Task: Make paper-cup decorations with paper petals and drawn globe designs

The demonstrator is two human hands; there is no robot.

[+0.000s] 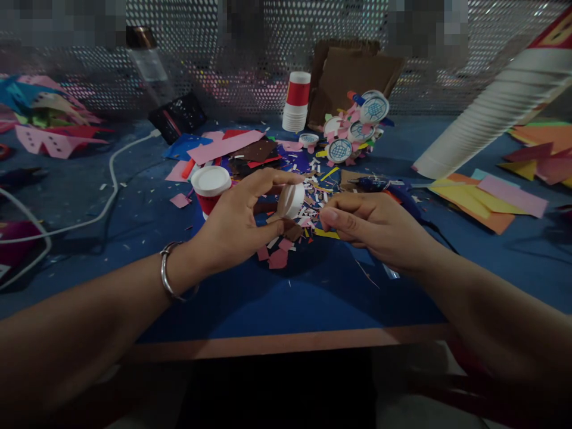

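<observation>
My left hand (pixel 245 214) is closed around a short white paper cup piece (pixel 294 200), held on its side between thumb and fingers above the scraps. To its right, my right hand (pixel 366 223) is closed in a pinch. Whatever sits between its thumb and finger is hidden or too small to name. Small cut paper scraps (pixel 277 257) in several colours lie under and between the hands. Just beyond my left hand stands a red and white paper cup (pixel 211 183). A blue glue gun (pixel 393 190) lies behind my right hand.
A long stack of white paper cups (pixel 487 113) leans at the right, near coloured paper sheets (pixel 491 199). At the back are a cluster of decorated cup pieces (pixel 353 131), upright cups (pixel 295 102) and cardboard (pixel 357 74). A white cable (pixel 114 173) crosses the blue table (pixel 286 310) at left.
</observation>
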